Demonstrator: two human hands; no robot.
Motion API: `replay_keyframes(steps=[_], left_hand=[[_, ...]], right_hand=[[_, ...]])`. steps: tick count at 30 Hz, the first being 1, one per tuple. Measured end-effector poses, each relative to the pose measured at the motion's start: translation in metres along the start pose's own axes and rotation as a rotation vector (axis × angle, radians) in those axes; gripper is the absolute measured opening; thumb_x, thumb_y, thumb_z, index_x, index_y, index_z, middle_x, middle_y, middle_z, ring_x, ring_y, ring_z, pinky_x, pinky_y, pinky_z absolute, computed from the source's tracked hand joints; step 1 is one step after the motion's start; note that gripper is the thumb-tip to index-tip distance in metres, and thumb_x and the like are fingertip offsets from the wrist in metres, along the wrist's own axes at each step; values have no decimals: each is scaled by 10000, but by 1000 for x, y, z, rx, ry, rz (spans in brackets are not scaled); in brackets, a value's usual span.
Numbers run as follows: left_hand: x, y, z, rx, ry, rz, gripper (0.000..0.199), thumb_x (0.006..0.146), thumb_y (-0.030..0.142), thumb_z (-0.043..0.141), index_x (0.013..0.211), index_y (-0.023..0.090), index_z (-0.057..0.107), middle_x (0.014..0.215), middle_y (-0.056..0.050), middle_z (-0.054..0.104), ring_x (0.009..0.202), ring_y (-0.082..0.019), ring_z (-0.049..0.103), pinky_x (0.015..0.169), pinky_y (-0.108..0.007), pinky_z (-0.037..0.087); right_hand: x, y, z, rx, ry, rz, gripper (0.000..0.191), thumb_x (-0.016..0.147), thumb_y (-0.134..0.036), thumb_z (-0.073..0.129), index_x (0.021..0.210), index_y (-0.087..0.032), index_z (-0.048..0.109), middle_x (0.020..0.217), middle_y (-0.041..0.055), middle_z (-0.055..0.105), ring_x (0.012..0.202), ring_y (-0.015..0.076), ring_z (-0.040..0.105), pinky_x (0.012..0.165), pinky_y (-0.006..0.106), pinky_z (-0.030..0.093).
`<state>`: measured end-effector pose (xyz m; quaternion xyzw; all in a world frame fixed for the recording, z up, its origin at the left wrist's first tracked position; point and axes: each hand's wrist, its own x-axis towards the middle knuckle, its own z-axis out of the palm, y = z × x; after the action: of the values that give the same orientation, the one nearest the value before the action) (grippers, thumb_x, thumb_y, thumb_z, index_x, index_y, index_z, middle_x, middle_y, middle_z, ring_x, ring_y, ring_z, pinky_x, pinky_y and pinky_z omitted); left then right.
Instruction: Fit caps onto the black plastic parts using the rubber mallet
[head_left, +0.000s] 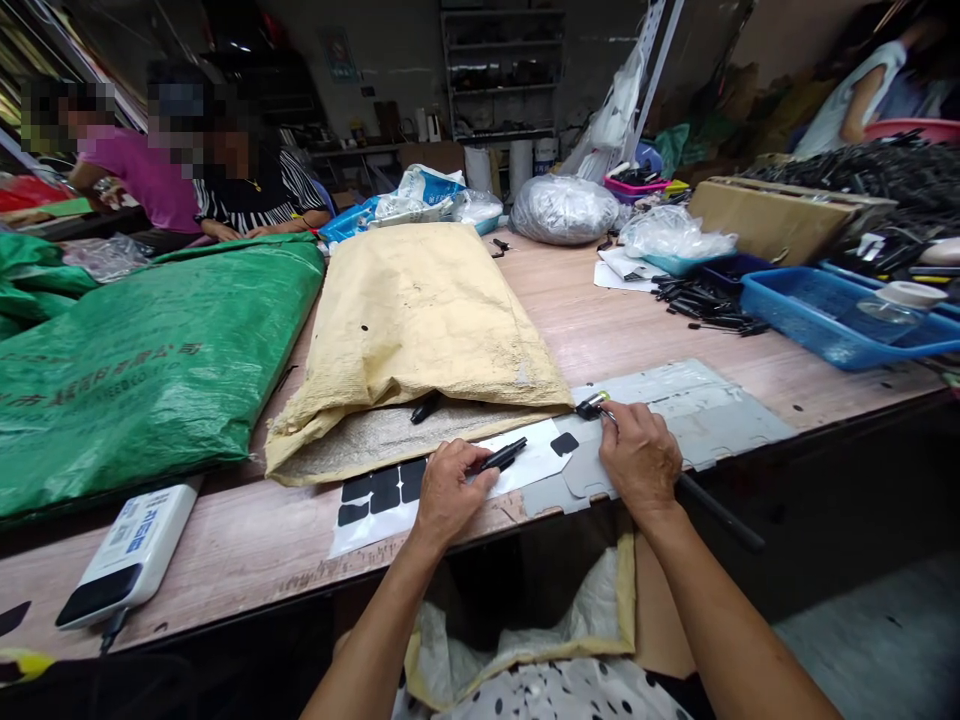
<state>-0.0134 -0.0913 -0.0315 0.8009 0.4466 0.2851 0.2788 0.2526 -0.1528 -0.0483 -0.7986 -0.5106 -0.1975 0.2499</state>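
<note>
My left hand (455,490) pinches a slim black pen-like part (506,455) between thumb and fingers, over a white sheet (536,465) with black rounded-square stickers (386,490). My right hand (641,455) is closed around a thin metal shaft, beside a small head (592,404) in black, silver and yellow-green. A black rod (724,515) sticks out behind that wrist; whether it belongs to the same tool I cannot tell. Just beyond my hands lies a yellow woven sack (435,310), with a black part (426,407) at its mouth. One loose black sticker (564,444) sits between my hands.
A green sack (165,370) and a white device with a cable (131,555) lie to the left. Grey board (682,400) covers the table's right front. Further right are black parts (705,305) and a blue tray (810,320). An open sack (626,600) hangs below the edge. Several people work nearby.
</note>
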Motion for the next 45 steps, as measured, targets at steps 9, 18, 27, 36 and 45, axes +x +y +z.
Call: replay_keyframes(steps=[9,18,27,36,45], left_hand=[[2,-3,-3,8,-24,11,167,876,273,637,995,229,746,971,-47,709,965,-244,622,899,-396,456],[-83,48,-6,-42,-490,41,245,991,346,496,1144,298,682,962,-17,748,880,-209,681,791,-311,472],[-115,-8,58,323,-723,-421,366,955,288,486,1257,189,667,1221,-157,727,1165,-321,674,936,-412,503],[-20,39,-51,-1,-197,-150,292,953,440,545,1000,244,757,854,-10,743,743,-169,644,676,-261,460],[57,-36,-68,536,155,-436,253,905,449,578,977,263,733,998,-51,729,932,-273,668,680,-323,425]], right_hand=[[0,-1,-1,-2,-12,10,255,953,-237,538,1159,-219,687,982,74,655,889,229,514,737,343,329],[1,-2,0,-2,-16,17,251,942,-234,554,1156,-214,682,980,73,651,890,226,511,735,346,319],[0,-1,0,-18,-3,4,239,947,-238,557,1149,-223,684,985,63,655,879,225,514,721,344,310],[0,0,2,1,-1,2,249,941,-235,554,1150,-204,685,966,81,645,874,230,513,719,337,306],[1,-3,-1,1,-14,14,249,934,-217,563,1153,-206,682,988,75,658,879,226,521,719,333,308]])
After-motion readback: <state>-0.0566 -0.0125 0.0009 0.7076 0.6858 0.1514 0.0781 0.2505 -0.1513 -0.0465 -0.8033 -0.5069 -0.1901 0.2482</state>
